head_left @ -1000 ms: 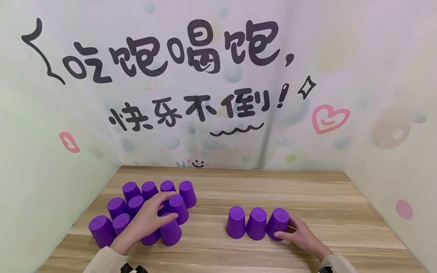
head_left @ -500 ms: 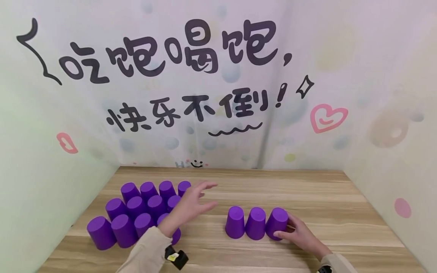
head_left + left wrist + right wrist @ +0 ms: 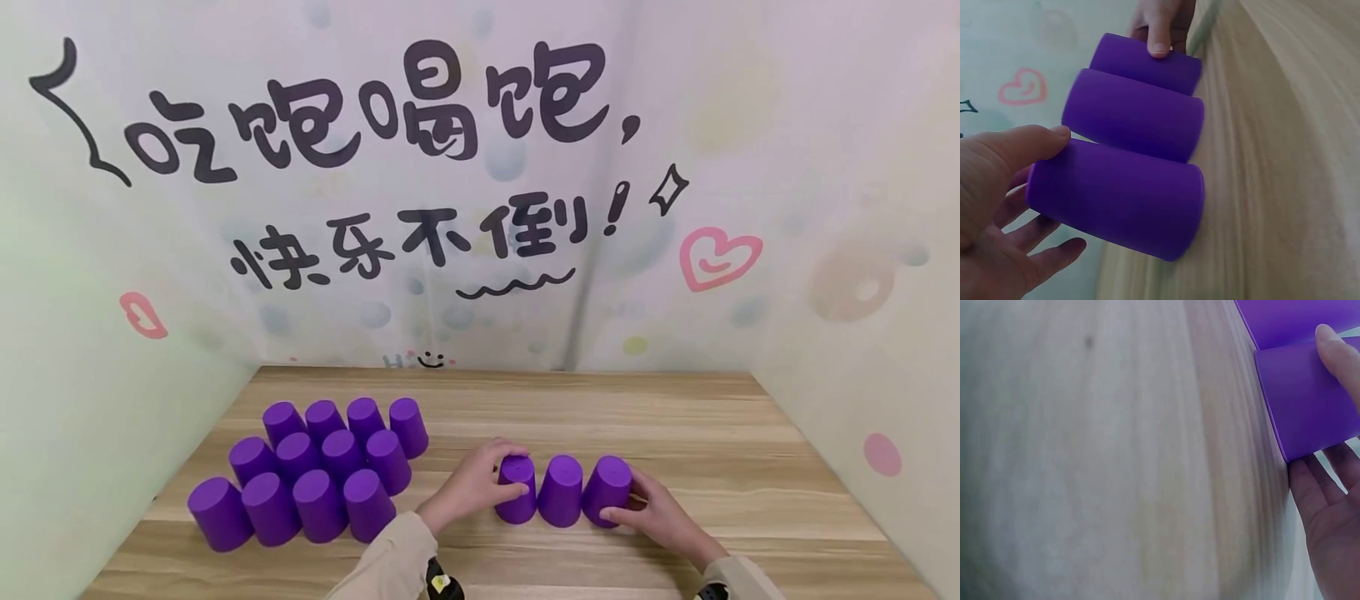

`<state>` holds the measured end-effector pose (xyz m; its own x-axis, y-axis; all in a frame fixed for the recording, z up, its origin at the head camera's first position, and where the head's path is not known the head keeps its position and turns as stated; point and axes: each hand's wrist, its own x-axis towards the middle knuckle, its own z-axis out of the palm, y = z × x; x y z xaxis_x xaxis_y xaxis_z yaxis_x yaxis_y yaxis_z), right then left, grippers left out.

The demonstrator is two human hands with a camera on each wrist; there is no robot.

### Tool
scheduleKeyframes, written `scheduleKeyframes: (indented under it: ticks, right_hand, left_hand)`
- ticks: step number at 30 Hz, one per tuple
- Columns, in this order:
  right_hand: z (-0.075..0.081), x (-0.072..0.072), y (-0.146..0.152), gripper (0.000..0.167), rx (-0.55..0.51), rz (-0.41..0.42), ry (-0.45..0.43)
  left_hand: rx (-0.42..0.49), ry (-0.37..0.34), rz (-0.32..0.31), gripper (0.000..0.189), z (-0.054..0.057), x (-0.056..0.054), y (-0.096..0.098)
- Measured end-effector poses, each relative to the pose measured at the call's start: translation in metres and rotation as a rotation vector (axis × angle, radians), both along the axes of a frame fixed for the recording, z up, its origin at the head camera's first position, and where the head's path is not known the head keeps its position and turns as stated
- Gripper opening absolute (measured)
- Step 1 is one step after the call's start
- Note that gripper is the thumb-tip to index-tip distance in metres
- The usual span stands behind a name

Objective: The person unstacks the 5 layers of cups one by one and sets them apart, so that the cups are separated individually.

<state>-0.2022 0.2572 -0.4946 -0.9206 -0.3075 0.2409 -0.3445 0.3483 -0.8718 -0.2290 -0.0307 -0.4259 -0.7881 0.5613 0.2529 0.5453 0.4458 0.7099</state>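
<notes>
Three upside-down purple cups stand in a row on the right half of the table. My left hand is round the left cup, its thumb on the near side near the base end that faces up and its fingers on the far side; the lower fingers spread loose in the left wrist view. Between the hands stands the middle cup, close beside both others. My right hand grips the right cup, thumb in front and fingers behind.
Several more upside-down purple cups stand in three rows at the left of the wooden table. A printed cloth wall closes off the back, with pale walls at both sides.
My left hand has left the cup group at the left and moved right to the left cup of the row of three. My right hand has stayed on its cup.
</notes>
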Motion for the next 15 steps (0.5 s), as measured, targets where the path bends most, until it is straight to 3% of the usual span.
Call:
scheduleKeyframes:
  ticks: [6,15]
  right_hand:
    - [0.001,0.001,0.0,0.062,0.001,-0.011,-0.014]
    - [0.001,0.001,0.0,0.062,0.014,-0.009,-0.021]
  left_hand:
    - [0.084,-0.105,0.009,0.047,-0.007,0.001,0.0]
    - [0.142,-0.193,0.032,0.05,-0.012,-0.004,-0.006]
